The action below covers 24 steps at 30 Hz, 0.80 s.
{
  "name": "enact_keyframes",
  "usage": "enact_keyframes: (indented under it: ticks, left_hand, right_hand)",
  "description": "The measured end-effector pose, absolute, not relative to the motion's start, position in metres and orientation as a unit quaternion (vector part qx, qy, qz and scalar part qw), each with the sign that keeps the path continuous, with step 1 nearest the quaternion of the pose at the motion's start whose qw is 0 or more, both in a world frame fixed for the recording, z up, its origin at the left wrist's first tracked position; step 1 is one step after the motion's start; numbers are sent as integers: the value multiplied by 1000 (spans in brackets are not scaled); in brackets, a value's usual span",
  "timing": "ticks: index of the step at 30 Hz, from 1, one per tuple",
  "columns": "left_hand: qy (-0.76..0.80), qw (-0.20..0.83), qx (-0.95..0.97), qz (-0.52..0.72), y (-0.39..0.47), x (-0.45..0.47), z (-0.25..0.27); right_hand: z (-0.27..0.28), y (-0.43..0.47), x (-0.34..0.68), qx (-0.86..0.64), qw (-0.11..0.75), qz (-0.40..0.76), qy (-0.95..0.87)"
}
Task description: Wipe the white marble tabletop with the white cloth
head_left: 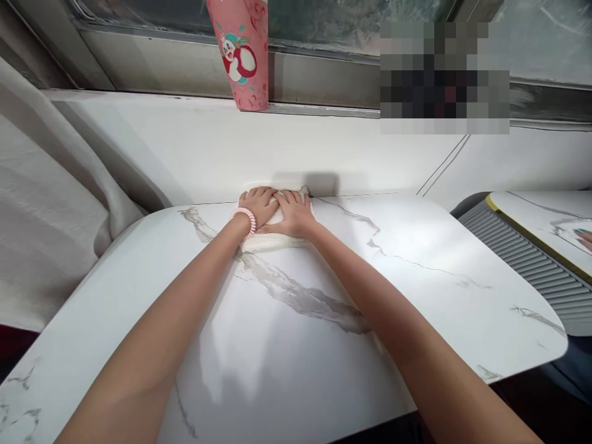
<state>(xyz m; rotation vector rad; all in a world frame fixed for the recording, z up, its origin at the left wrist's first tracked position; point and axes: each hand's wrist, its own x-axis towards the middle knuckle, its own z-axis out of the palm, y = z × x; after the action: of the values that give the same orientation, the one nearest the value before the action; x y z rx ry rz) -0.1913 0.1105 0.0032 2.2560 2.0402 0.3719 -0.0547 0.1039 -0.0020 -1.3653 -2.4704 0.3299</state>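
Both arms reach forward over a white marble-patterned table [287, 351] to its far edge by the wall. A folded cream-white cloth [277, 242] lies there, pressed flat on the tabletop. My left hand [259, 205], with a pink coiled band [247, 217] at the wrist, rests on the cloth with fingers stretched out. Beside it, my right hand [293, 213] lies flat on the same cloth, its thumb pointing toward the left hand. One corner of the cloth sticks up past the right fingertips, near the wall.
A pink patterned cup [245, 61] stands on the window ledge above. Grey curtain [55, 203] hangs at the left. On the right is another marble-topped table [546, 213] with ribbed side, where part of another person's hand [585, 237] shows. A thin cord [444, 163] runs down the wall.
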Motion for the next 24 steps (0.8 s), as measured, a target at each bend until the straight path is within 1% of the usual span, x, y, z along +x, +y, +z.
enact_keyframes:
  ticks: [8,14,20,24]
  left_hand:
    - [670,40,730,129,113,-193,3]
    - [669,38,731,128,111,-193,2]
    - [655,22,744,130,97,-192,1]
    - [658,16,741,133,82,-189,0]
  right_hand:
    - [0,104,-53,-472,151,130,-858]
    - [1,97,-53,-479,153,120,-856]
    - [-1,81,-50,-477,169,117,-855]
    - [-2,67,-48,-477,164,117,-856]
